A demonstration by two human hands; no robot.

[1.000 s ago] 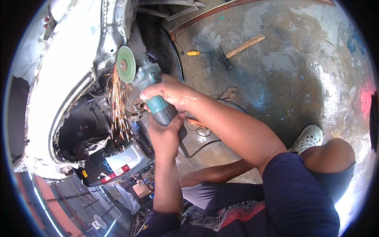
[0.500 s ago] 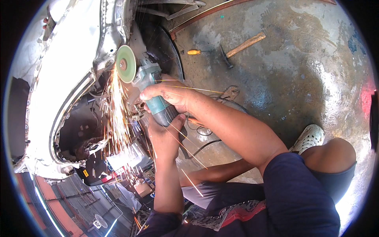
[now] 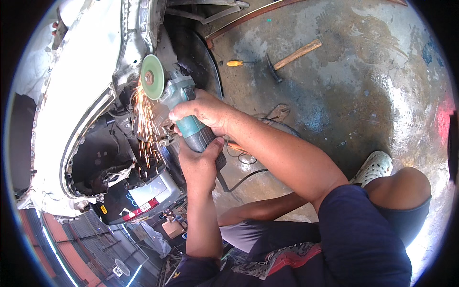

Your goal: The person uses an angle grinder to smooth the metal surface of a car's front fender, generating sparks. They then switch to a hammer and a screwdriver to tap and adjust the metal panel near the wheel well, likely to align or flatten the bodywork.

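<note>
An angle grinder [image 3: 191, 126] with a teal and dark body is held in both my hands, its pale green disc [image 3: 152, 77] at the upper left. My right hand [image 3: 208, 112] wraps the body behind the metal head. Lower down, my left hand [image 3: 198, 165] grips the dark rear part, thumb across it. The disc meets the edge of a white car body panel [image 3: 88, 62], though the exact contact spot is hidden behind it. Orange sparks [image 3: 145, 117] stream downward from there.
A hammer [image 3: 296, 55] and a screwdriver with a yellow handle [image 3: 235, 63] lie on the stained concrete floor [image 3: 344, 91]. An adjustable wrench [image 3: 279, 113] rests beside coiled cable. The grinder's cord [image 3: 246, 179] loops near my leg. A vehicle with a red tail light [image 3: 143, 209] stands beyond the panel.
The spark stream has become shorter and thinner, and the long streaks across my arms are gone. Hands and grinder have hardly moved.
</note>
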